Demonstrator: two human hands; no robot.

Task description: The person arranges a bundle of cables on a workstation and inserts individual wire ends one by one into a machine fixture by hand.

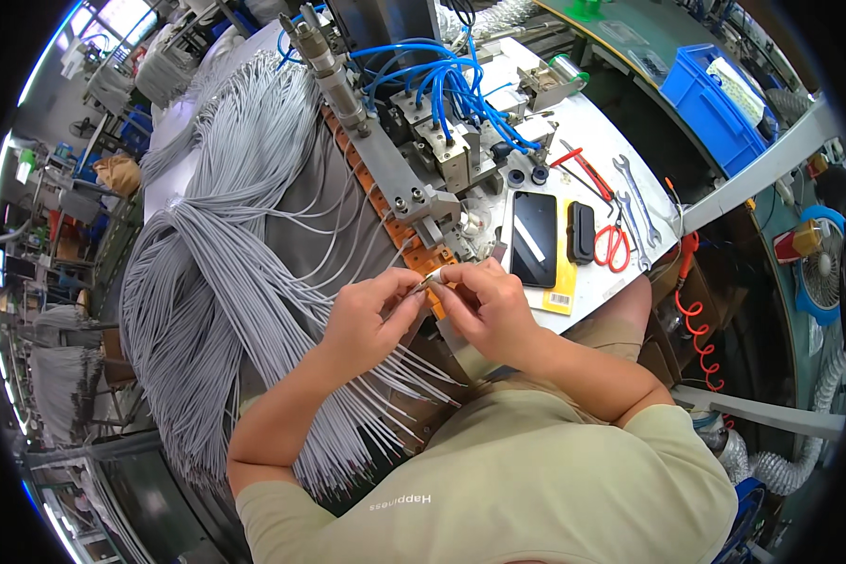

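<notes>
My left hand [371, 318] is closed in a pinch above the front end of an orange slotted rail [374, 195]. My right hand [491, 305] is pinched too, its fingertips meeting those of the left. Between them shows the small pale end of a cable [432, 278]; its finer detail is too small to tell. A large bundle of grey cables [197, 282] lies to the left, its loose ends fanning out under my left forearm. Just beyond my hands stands a bench machine [414, 193] with metal blocks and blue air tubes [432, 70].
On the white table right of the machine lie a black phone [534, 235], a black case [581, 233], red-handled scissors [613, 246], red-handled pliers [587, 174] and wrenches [641, 202]. Farther right are a blue crate [714, 103], a red coiled hose [694, 324] and a fan [821, 265].
</notes>
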